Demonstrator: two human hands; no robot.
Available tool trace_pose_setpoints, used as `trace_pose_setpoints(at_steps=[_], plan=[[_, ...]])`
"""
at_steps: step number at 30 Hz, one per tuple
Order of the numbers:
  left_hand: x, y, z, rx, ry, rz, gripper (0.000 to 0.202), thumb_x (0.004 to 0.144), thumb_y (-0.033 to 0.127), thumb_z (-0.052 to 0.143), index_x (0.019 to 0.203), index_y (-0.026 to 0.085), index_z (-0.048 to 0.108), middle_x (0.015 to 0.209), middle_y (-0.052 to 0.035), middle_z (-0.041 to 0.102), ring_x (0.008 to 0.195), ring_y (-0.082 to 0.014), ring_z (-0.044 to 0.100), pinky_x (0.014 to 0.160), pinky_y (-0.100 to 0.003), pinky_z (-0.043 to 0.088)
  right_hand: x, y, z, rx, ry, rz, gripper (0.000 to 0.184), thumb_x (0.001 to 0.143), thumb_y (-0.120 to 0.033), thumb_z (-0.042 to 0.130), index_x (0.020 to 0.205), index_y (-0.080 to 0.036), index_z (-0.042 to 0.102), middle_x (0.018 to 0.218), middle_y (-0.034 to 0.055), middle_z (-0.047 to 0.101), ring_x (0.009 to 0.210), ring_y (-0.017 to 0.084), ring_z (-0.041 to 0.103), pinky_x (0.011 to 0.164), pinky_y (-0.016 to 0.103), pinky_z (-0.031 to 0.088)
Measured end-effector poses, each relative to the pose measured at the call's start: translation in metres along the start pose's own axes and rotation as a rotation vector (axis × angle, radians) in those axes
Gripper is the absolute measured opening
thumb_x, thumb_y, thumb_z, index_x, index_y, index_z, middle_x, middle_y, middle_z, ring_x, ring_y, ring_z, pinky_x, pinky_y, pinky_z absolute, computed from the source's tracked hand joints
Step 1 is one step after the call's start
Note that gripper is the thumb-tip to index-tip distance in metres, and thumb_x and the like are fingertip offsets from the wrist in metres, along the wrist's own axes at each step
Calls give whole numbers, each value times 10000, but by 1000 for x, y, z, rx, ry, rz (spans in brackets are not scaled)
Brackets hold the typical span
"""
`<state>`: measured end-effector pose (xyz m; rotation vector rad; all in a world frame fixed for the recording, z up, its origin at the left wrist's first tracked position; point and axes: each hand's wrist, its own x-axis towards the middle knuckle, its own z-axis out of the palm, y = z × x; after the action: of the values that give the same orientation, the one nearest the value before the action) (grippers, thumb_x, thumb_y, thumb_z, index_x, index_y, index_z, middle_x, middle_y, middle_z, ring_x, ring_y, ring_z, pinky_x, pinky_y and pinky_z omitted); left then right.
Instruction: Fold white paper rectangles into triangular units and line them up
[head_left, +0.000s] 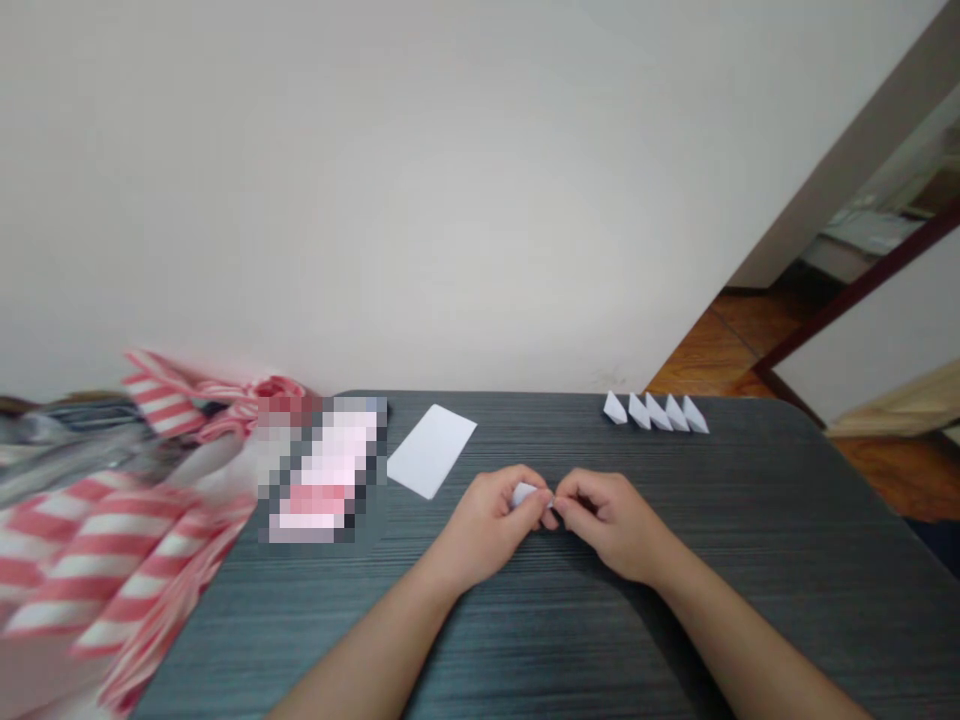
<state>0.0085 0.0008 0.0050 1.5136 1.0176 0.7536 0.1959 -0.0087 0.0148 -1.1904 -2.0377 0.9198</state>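
The left hand (487,525) and right hand (611,522) pinch a small paper fold (523,494) closed; a slackened pinch could let it spring open or drop, well short of the paper row (656,412) at 1 o'clock.

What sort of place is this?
Probably a room in a home, used here for paper folding: a dark wood-grain table holds a row of folded paper pieces and a white paper sheet, with a wooden floor beyond a doorway.
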Motion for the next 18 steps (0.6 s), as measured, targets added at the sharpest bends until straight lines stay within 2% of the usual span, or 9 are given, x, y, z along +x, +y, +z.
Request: trace_pose_setpoints(at_steps=[18], plan=[[-2, 2, -1, 87, 5, 38, 199, 896, 267, 543, 779, 163, 666, 691, -23, 698, 629, -134, 607, 600, -218, 445, 0, -2, 1, 34, -16, 18, 212, 910, -177, 544, 724, -177, 646, 686, -9, 666, 610, 117, 567, 606, 221, 405]])
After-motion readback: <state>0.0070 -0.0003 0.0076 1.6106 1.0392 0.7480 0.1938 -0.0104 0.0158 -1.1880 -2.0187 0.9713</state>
